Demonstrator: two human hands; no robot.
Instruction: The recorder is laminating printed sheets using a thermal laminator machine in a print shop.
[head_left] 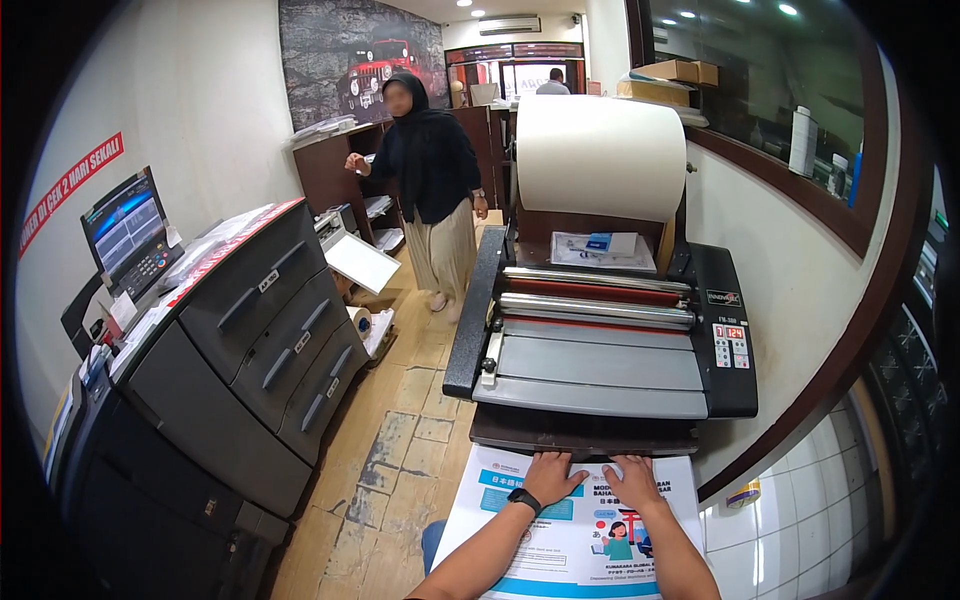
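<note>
The printed paper [583, 530], white with blue bands and a cartoon figure, lies nearest me, just in front of the grey-and-black roller machine [600, 362]. My left hand [549, 480], with a black watch [523, 499] at the wrist, rests flat on it on the side toward the machine, fingers loose; my right hand [634, 484] lies beside it, unclenched, fingers spread. Above the machine's back is a big white roll [602, 155]. Left of the machine stands a dark grey drawer unit [270, 325]; a person in a dark top [435, 160] is farther back, also on its left.
</note>
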